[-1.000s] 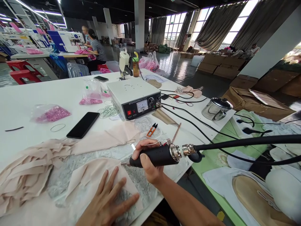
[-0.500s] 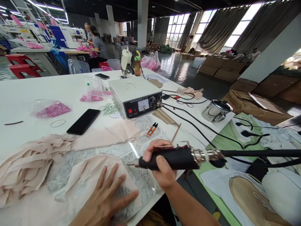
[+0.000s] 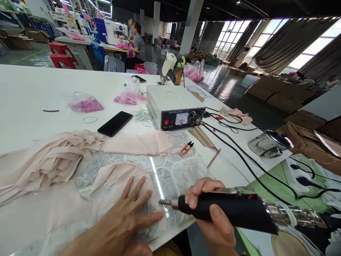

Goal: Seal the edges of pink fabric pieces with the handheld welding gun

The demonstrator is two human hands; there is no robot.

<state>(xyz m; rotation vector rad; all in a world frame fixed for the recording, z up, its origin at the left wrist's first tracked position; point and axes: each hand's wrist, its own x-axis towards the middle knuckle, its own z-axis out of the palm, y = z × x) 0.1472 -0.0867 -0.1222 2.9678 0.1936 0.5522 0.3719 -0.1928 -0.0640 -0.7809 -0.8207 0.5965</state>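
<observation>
My left hand (image 3: 130, 213) lies flat with spread fingers on a pale pink fabric piece (image 3: 119, 174), pressing it onto a clear patterned mat (image 3: 183, 174). In my right hand (image 3: 210, 209) is a black ultrasonic cutter (image 3: 226, 209), gripped round its handle. Its metal tip points left, at the right edge of the fabric, close to my left fingertips; whether it touches the cloth I cannot tell. A thick cable leaves its rear end at the right. Left of my left hand lies a heap of pale pink fabric strips (image 3: 64, 153), and another flat strip (image 3: 138, 142) runs behind.
A white control box (image 3: 176, 103) with a dial stands behind the mat. Around it are a phone (image 3: 115, 123), orange thread snips (image 3: 187, 148), bags of pink bits (image 3: 86, 103) and a glass jar (image 3: 269, 144). Black cables (image 3: 239, 153) cross the table's right side. A person (image 3: 138, 44) sits far back.
The view has turned left, so the table things appear further right. My right hand has drawn the cutter nearer and lower, its tip now at the fabric's edge. My left hand stays on the cloth.
</observation>
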